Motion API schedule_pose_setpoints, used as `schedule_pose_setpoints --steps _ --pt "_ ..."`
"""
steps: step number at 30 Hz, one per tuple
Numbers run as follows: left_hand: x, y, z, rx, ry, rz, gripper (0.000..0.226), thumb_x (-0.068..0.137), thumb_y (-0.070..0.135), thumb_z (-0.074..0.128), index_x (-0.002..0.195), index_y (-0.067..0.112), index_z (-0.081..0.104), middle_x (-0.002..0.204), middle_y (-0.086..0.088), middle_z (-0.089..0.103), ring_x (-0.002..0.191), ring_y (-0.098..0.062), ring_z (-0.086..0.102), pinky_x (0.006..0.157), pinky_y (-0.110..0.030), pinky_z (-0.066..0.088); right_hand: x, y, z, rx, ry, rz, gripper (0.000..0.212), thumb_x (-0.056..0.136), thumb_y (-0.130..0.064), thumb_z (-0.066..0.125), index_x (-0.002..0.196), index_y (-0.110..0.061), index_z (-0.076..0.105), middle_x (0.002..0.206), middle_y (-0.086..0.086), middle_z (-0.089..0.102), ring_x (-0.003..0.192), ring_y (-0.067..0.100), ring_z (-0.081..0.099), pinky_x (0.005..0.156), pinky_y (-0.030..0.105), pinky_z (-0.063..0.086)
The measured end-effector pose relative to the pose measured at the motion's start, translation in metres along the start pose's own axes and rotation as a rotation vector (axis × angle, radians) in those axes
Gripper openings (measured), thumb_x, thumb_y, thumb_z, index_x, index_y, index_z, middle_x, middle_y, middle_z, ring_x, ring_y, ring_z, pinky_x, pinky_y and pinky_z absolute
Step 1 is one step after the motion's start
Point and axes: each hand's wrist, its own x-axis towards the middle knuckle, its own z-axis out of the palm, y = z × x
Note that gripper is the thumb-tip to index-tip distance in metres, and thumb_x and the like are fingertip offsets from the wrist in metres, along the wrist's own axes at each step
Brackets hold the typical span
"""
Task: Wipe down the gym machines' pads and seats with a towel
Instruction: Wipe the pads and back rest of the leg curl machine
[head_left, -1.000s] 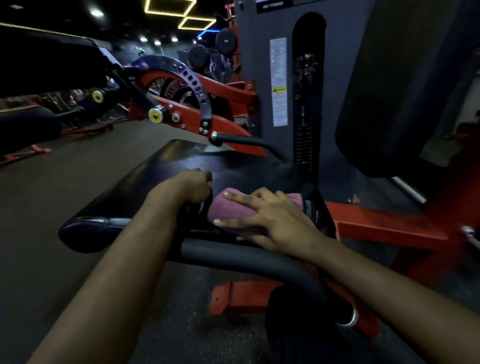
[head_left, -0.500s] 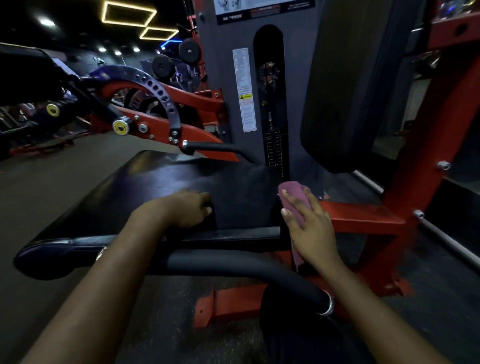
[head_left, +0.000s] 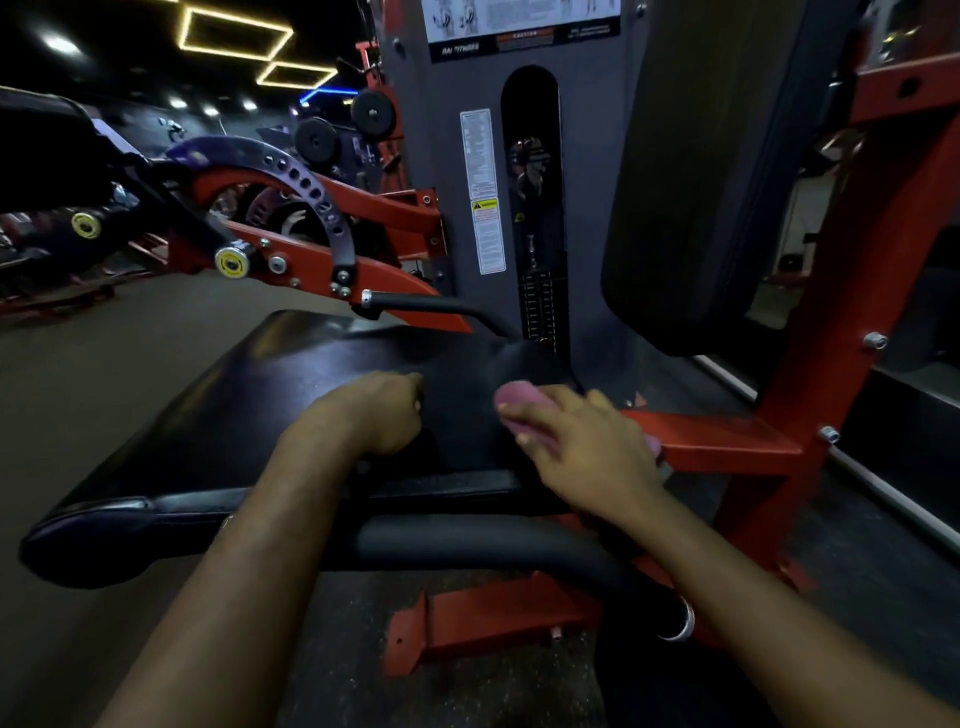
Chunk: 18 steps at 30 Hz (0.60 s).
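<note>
Seat pad (head_left: 249, 415), wide and black, is under wiping now at its right near corner. If the rest of it is already clean, I cannot tell. Upright back pad (head_left: 691, 208) behind it probably waits for its turn. Left hand (head_left: 374, 415) rests clenched on the seat, with nothing visible inside. Right hand (head_left: 587, 447), fingers flat, presses the pink towel (head_left: 514, 402) onto the seat's right edge.

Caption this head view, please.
Right hand presses a pink cloth towel on the black padded seat; left hand rests alongside.
</note>
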Motion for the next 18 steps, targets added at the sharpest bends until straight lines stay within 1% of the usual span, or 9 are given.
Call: schedule_pose_setpoints --steps 2,4,5,7,9,11,15,17,18 --pt "0.001 -0.003 0.001 -0.016 0.031 0.003 0.04 0.096 0.013 0.047 0.135 0.011 0.052 0.135 -0.014 0.058 0.122 -0.032 0.055 0.103 -0.043 0.044 0.004 -0.026 -0.002 0.069 -0.043 -0.188 0.044 0.095 -0.059 0.043 0.139 -0.059 0.046 0.147 -0.016 0.046 0.112 0.022 0.051 0.086 0.041 0.052" --pt "-0.001 -0.006 0.002 -0.019 0.063 -0.008 0.041 0.096 0.014 0.048 0.136 0.011 0.051 0.135 -0.016 0.058 0.122 -0.033 0.055 0.103 -0.043 0.044 0.012 -0.039 -0.004 0.113 -0.102 -0.354 0.043 0.095 -0.061 0.045 0.137 -0.056 0.052 0.154 -0.014 0.042 0.113 0.021 0.052 0.086 0.045 0.053" --pt "-0.002 -0.008 0.003 -0.019 0.066 -0.021 0.041 0.096 0.014 0.048 0.137 0.01 0.05 0.135 -0.017 0.058 0.123 -0.033 0.054 0.103 -0.042 0.044 0.014 -0.04 -0.004 0.109 -0.123 -0.418 0.043 0.095 -0.061 0.047 0.137 -0.054 0.054 0.157 -0.011 0.038 0.114 0.02 0.052 0.086 0.047 0.054" --pt "-0.004 -0.013 0.004 -0.001 0.068 -0.033 0.041 0.097 0.013 0.046 0.138 0.01 0.049 0.137 -0.018 0.057 0.125 -0.034 0.054 0.102 -0.041 0.044 0.013 -0.032 -0.002 0.072 -0.145 -0.47 0.046 0.097 -0.06 0.05 0.143 -0.056 0.048 0.163 -0.009 0.03 0.115 0.02 0.051 0.087 0.047 0.054" --pt "-0.005 -0.015 0.005 0.016 0.063 -0.02 0.041 0.097 0.014 0.045 0.138 0.01 0.048 0.138 -0.018 0.057 0.125 -0.034 0.054 0.102 -0.042 0.044 0.007 -0.021 0.0 0.065 -0.117 -0.423 0.051 0.097 -0.061 0.048 0.146 -0.062 0.035 0.166 -0.01 0.024 0.117 0.022 0.051 0.089 0.047 0.052" --pt "-0.007 -0.014 0.006 0.015 0.052 -0.006 0.042 0.098 0.014 0.044 0.14 0.011 0.048 0.139 -0.016 0.057 0.126 -0.032 0.054 0.104 -0.041 0.044 0.001 -0.008 0.0 0.066 -0.1 -0.3 0.054 0.094 -0.066 0.041 0.146 -0.069 0.025 0.166 -0.014 0.022 0.122 0.024 0.051 0.094 0.047 0.05" --pt "-0.007 -0.013 0.003 -0.008 0.063 0.023 0.041 0.097 0.013 0.044 0.137 0.012 0.051 0.138 -0.014 0.057 0.125 -0.031 0.054 0.104 -0.042 0.044 -0.001 0.019 -0.002 0.087 -0.162 -0.049 0.056 0.087 -0.076 0.024 0.143 -0.075 0.016 0.167 -0.014 0.019 0.132 0.029 0.046 0.107 0.048 0.043" --pt "-0.006 -0.013 0.002 -0.016 0.103 0.034 0.037 0.097 0.013 0.042 0.131 0.011 0.055 0.135 -0.013 0.059 0.122 -0.032 0.055 0.102 -0.045 0.045 -0.002 0.023 -0.006 0.127 -0.185 -0.014 0.056 0.092 -0.076 0.021 0.147 -0.071 0.014 0.169 -0.012 0.016 0.145 0.027 0.035 0.116 0.048 0.033" --pt "-0.004 -0.014 0.002 -0.022 0.131 0.041 0.034 0.097 0.013 0.041 0.128 0.011 0.057 0.133 -0.013 0.06 0.12 -0.032 0.056 0.101 -0.046 0.046 0.0 0.021 -0.011 0.18 -0.201 -0.023 0.054 0.099 -0.069 0.023 0.152 -0.064 0.014 0.169 -0.012 0.015 0.15 0.022 0.028 0.12 0.042 0.026"
